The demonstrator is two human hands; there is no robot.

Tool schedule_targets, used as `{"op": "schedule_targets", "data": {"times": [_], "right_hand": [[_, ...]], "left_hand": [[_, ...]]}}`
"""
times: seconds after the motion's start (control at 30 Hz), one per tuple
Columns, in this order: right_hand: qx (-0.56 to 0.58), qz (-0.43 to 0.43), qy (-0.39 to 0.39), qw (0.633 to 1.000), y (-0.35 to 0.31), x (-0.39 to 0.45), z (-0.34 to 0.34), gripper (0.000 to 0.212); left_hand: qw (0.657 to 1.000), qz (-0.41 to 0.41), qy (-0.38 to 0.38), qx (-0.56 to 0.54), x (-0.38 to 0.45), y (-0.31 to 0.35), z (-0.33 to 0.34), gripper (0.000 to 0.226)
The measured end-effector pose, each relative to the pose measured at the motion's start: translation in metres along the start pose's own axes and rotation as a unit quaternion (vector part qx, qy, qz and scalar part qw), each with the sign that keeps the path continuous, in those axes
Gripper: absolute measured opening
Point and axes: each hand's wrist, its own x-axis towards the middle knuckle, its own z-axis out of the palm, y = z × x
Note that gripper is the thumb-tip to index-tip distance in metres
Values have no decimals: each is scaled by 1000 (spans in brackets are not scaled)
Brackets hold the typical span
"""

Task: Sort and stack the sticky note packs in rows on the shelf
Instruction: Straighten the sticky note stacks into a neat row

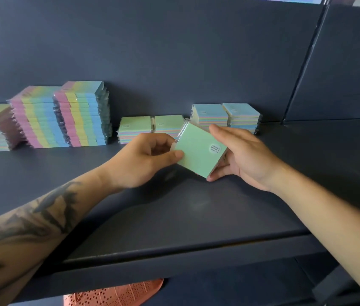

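Green sticky note pack (199, 149) gripped above dark shelf (174, 206) between left hand (146, 160) and right hand (241, 157), best squared flat before landing on the low green stacks (152, 128) just behind.

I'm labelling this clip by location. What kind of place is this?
Probably a stationery shop: a dark display shelf carries stacks of wrapped sticky note packs, and both hands hold a stickered green pack.
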Motion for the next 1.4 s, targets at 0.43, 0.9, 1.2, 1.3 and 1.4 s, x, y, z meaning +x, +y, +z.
{"op": "schedule_targets", "data": {"times": [0.43,0.9,1.2,1.3,1.4], "right_hand": [[89,-7,22,996,1,12,12,28],[-583,-353,14,731,7,6,7,61],[-633,-262,22,728,-8,52,-3,64],[-664,-201,33,720,-18,82,-2,63],[-671,-157,24,724,-15,109,7,55]], "left_hand": [[992,-42,79,-85,1,13,-4,17],[994,-77,27,-73,1,5,-7,36],[988,-146,46,-10,1,-2,-20,34],[961,-171,-41,212,1,-4,-20,50],[891,-203,-136,382,-4,-2,-12,55]]}}
